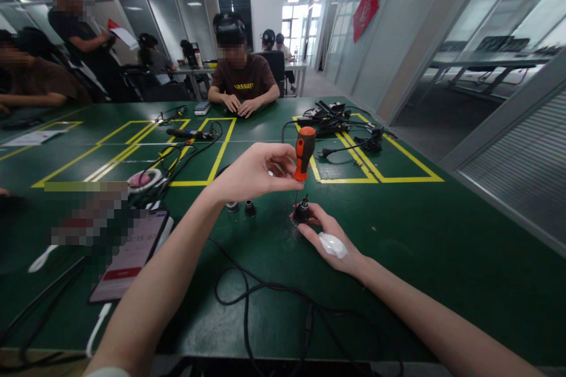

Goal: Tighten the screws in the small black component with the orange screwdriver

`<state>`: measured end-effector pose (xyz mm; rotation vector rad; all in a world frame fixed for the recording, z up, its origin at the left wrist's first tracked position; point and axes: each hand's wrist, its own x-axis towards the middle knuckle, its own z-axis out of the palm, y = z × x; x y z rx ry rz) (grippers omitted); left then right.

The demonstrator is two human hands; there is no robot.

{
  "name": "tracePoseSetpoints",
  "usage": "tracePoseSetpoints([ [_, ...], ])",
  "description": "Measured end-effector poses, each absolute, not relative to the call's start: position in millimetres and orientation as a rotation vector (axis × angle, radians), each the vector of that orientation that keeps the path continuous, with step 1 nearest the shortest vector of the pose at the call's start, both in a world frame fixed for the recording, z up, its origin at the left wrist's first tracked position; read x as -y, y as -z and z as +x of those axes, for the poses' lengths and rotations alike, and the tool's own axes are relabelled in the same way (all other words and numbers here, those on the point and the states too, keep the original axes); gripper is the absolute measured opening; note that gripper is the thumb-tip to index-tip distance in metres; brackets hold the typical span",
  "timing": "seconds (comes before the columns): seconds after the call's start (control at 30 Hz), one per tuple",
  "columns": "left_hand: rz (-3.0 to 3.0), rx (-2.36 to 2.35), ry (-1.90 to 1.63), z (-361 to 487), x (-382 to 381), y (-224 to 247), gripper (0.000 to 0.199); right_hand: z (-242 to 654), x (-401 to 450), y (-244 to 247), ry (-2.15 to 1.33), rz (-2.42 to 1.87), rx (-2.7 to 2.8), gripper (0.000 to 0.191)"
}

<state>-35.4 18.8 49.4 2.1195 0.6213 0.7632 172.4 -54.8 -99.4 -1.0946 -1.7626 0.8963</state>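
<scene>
My left hand is closed around the lower handle of an orange and black screwdriver. The screwdriver stands nearly upright, its thin shaft pointing down. Below it, my right hand pinches a small dark round metal part with a narrow spindle on top, close to the table. The shaft comes down beside that part; whether its tip touches it I cannot tell. A white patch sits on the back of my right hand. Left of the held part stand a small black cylindrical piece and another round piece.
A black cable loops across the green table before me. On the left lie a phone and a white ring-shaped item. Bundled black cables lie at the far right. A person sits opposite.
</scene>
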Motion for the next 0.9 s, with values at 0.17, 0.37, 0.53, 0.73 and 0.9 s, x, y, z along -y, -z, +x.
tracePoseSetpoints([
  [0.17, 2.116, -0.624, -0.761, -35.0, -18.9, -50.0, 0.03, 172.3, 54.3, 100.5, -0.891, -1.083, 1.76, 0.031],
  [0.37, 2.116, -0.644, -0.754, -35.6, -18.0, -50.7, 0.032, 173.2, 54.3, 100.0, -0.909, -1.09, 1.762, 0.032],
  [0.53, 2.131, -0.65, -0.755, -35.2, -17.8, -50.9, 0.032, 173.0, 54.6, 99.0, -0.908, -1.081, 1.769, 0.031],
  [0.73, 2.134, -0.642, -0.772, -34.6, -17.5, -51.0, 0.032, 173.3, 54.8, 99.0, -0.897, -1.072, 1.772, 0.031],
  [0.9, 2.157, -0.651, -0.786, -34.9, -18.1, -50.7, 0.031, 172.6, 54.4, 100.6, -0.897, -1.08, 1.755, 0.032],
])
